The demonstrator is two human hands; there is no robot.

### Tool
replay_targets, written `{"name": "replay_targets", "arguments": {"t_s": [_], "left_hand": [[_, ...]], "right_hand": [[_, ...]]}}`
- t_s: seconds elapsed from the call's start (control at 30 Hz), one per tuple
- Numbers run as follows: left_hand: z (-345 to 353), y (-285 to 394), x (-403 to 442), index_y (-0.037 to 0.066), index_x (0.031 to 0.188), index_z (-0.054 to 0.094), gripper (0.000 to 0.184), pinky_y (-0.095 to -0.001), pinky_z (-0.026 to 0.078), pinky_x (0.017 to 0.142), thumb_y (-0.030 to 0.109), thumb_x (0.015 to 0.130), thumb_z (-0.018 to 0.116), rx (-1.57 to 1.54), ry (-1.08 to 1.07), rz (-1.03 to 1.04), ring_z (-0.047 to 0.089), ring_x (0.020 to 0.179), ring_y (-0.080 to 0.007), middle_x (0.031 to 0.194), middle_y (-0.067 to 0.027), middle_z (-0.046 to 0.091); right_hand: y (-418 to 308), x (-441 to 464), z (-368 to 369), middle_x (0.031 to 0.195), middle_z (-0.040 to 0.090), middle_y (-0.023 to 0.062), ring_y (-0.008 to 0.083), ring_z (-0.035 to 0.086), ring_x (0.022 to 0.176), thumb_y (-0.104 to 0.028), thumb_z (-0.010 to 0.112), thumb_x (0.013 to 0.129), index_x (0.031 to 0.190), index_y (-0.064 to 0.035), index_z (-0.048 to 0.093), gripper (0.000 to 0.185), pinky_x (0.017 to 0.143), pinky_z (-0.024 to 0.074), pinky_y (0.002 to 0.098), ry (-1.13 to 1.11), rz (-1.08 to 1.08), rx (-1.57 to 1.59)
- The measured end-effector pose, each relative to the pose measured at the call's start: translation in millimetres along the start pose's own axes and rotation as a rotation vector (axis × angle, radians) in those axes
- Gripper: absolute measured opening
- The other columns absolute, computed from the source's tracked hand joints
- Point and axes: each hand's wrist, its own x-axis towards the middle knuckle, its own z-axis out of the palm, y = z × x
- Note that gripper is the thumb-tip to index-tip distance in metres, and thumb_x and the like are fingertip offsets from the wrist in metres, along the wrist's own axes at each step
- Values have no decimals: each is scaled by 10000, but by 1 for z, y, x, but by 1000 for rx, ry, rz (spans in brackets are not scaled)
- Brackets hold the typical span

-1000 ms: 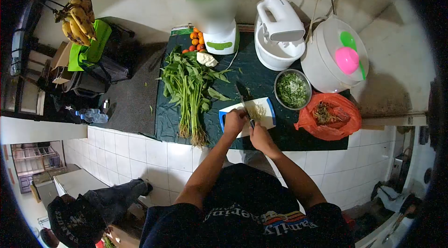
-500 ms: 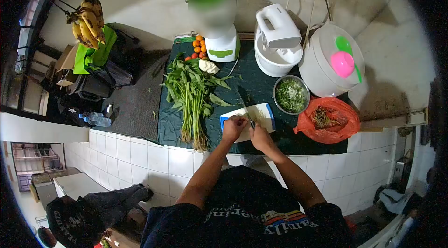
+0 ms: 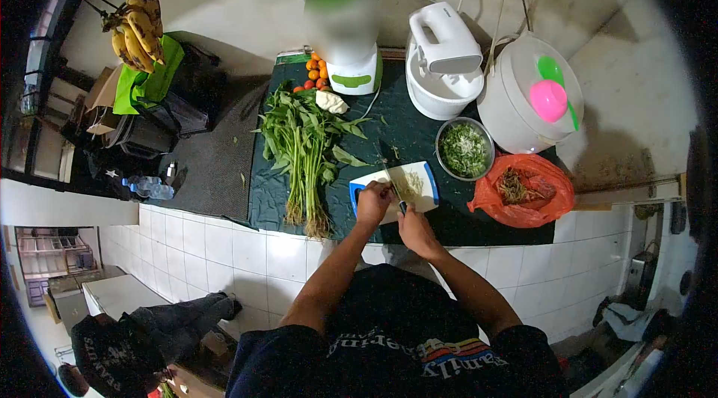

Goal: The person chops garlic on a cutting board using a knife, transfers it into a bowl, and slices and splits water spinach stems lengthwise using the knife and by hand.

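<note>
A white cutting board (image 3: 421, 194) with blue ends lies at the table's front edge. My right hand (image 3: 419, 232) grips the dark handle of a knife (image 3: 395, 187), its blade pointing away from me across the board. My left hand (image 3: 373, 203) is closed at the board's left part, fingertips beside the blade; what it pinches is too small to make out. Fine pale-green cut bits (image 3: 411, 182) lie right of the blade. Left of the board rests a bundle of leafy greens (image 3: 301, 166) with roots on. A metal bowl (image 3: 465, 149) of chopped greens stands to the right.
A red plastic bag (image 3: 550, 196) holds root scraps. Behind are a blender (image 3: 354, 69), a white mixer (image 3: 449, 46) with its bowl, and a large white container (image 3: 516, 84). Orange fruits (image 3: 315, 72) and a white lump (image 3: 331, 102) sit by the greens. Another person (image 3: 120, 353) is at lower left.
The knife's blade has shifted slightly over the board, and the fingers of my left hand have moved a little beside it. The whole view has shifted slightly; other things stay put.
</note>
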Motion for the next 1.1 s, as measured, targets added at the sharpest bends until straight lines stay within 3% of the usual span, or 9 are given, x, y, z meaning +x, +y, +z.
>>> {"name": "replay_targets", "arguments": {"t_s": [0.13, 0.2, 0.5, 0.6, 0.73, 0.83, 0.9, 1.1], "left_hand": [[-1, 3, 0, 19, 979, 725, 197, -415, 539, 719, 126, 815, 707, 18, -25, -32, 675, 796, -358, 883, -201, 672], [0, 3, 0, 19, 980, 725, 200, -419, 539, 722, 123, 810, 707, 12, -36, -49, 676, 801, -359, 891, -201, 672], [-1, 5, -1, 21, 955, 729, 195, -432, 528, 692, 109, 784, 702, 12, 0, -8, 654, 761, -372, 874, -191, 648], [-4, 7, -1, 28, 960, 714, 185, -443, 530, 703, 111, 798, 682, 3, -32, -32, 647, 778, -381, 880, -186, 637], [-7, -1, 0, 18, 951, 635, 150, -479, 510, 758, 132, 853, 647, 125, -174, 14, 621, 864, -407, 924, -203, 599], [-12, -7, 3, 12, 905, 617, 138, -483, 534, 749, 143, 870, 591, 224, -194, 77, 634, 858, -404, 954, -201, 617], [-17, -7, 4, 0, 925, 601, 172, -499, 530, 764, 167, 896, 573, 367, -212, 105, 627, 871, -417, 995, -213, 609], [-28, -10, 5, 2, 913, 592, 175, -525, 506, 762, 175, 931, 575, 241, -54, 42, 613, 883, -447, 980, -213, 610]], "right_hand": [[0, -2, 3, 798, 646, 318, 486, 650, 785, -215, 502, 989, 1058, 114, 503, 336, 683, 523, 538, 22, 8, 9], [-1, -2, 5, 801, 632, 339, 499, 639, 757, -205, 514, 976, 1160, 112, 450, 372, 675, 518, 555, 15, -12, 53], [6, 11, 22, 852, 634, 344, 515, 630, 830, -194, 527, 965, 1176, 102, 434, 376, 724, 503, 583, 5, 84, 56], [8, 17, 20, 850, 635, 340, 520, 625, 815, -191, 532, 960, 1182, 94, 439, 373, 720, 501, 582, 77, -42, 9], [16, 5, 9, 840, 637, 334, 515, 627, 792, -192, 540, 957, 1177, 91, 454, 369, 708, 498, 581, 92, -3, 56], [21, -4, -3, 824, 643, 320, 505, 633, 757, -204, 542, 962, 1171, 103, 457, 381, 676, 505, 572, 175, -138, 34], [11, -13, -22, 836, 644, 326, 496, 637, 800, -258, 519, 981, 1092, 93, 483, 370, 707, 506, 560, -29, 8, -8], [24, -25, -2, 774, 633, 311, 487, 637, 767, -268, 509, 987, 1072, 96, 483, 374, 682, 512, 546, -117, -10, -78]]}}
